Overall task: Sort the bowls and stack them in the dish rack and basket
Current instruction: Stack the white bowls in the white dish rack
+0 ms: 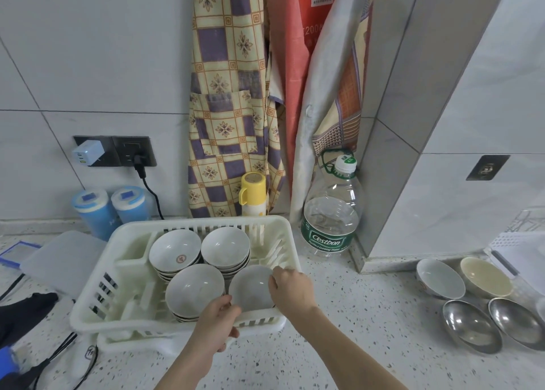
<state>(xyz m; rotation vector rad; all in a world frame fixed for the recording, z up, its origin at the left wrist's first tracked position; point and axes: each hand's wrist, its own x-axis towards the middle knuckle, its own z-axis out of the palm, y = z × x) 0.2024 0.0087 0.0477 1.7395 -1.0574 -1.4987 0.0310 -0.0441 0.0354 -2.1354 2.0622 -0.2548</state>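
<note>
- dish rack [97,298]: white slotted plastic, sits on the speckled counter [354,316] left of centre, near edge partly behind the hands.
- four bowl positions inside it. back-left stack [174,249]: white, small red mark inside the top bowl, dark rims on the bowls below. back-right stack [225,246]: same kind, plain top bowl.
- front-left stack [194,291]: white-grey bowls; only edges of the lower ones show, count unclear.
- front-right bowl [250,286]: white-grey, in the rack's front right corner, held by both hands. can't tell if anything sits under it.
- left hand [216,325]: thumb and fingers curled on the bowl's near-left rim, over the rack's front wall.
- right hand [292,291]: fingers pinch the bowl's right rim; fingertips hidden past the edge.
- water bottle [331,212]: clear, green label, stands right of the rack against the wall.
- loose bowls far right on the counter, well apart from the rack: white bowl [441,277], cream bowl [485,276], two steel bowls [470,325] in front, the right one cut by the frame edge.
- white basket [519,242]: only a corner shows at far right.
</note>
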